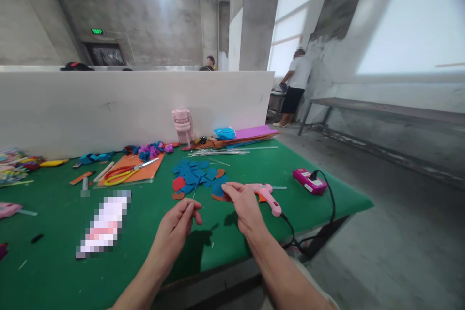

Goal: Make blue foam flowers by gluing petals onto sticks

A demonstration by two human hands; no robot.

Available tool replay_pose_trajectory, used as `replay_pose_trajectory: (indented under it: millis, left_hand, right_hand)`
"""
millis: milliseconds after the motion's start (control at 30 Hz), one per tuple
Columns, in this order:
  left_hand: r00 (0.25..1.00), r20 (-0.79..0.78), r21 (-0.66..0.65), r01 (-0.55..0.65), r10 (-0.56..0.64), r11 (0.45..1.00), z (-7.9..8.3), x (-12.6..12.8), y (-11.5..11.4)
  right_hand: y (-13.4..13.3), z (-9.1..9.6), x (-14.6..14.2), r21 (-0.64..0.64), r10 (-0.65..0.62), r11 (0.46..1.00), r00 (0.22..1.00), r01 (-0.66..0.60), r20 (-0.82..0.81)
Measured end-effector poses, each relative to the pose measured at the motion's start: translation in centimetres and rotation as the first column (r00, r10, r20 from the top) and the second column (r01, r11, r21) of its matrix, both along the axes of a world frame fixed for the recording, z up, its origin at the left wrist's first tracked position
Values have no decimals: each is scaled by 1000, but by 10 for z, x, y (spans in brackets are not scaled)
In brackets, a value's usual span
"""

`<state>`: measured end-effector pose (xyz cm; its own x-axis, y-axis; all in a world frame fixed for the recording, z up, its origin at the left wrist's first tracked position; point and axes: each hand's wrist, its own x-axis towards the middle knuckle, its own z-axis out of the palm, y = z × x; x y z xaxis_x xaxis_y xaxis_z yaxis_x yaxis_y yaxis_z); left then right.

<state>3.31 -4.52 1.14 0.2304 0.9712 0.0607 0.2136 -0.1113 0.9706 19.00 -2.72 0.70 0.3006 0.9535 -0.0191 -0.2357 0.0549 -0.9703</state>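
Note:
My left hand (pixel 181 220) is closed in a pinch on a thin wire stem (pixel 196 186), which stands tilted upward and has blue material around its upper part. My right hand (pixel 244 206) has its thumb and fingers pinched at the edge of a blue cut-out piece (pixel 218 187). A pile of blue cut-out pieces (pixel 191 173) lies just beyond both hands, with a red piece (pixel 178 184) and some brown-orange ones among it. Right of my right hand, a pink hot glue gun (pixel 271 198) lies on the green table (pixel 145 271), partly hidden by the hand.
A magenta power block (pixel 309 181) with a black cable sits at the right. Scissors (pixel 127 173) lie on an orange sheet at left. Along the white partition (pixel 138 106) stand a pink bottle (pixel 182 126) and craft materials. A person (pixel 296 82) stands beyond.

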Motion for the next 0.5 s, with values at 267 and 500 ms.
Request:
replay_pose_trajectory:
  millis: [267, 500]
  left_hand:
    - [998, 65, 13, -1, 0, 1000, -2, 11, -8]
    - [994, 104, 111, 18, -29, 994, -10, 13, -8]
  right_hand:
    - [-5, -2, -10, 65, -5, 998, 991, -3, 133]
    - [-13, 3, -13, 212, -104, 977, 941, 35, 321]
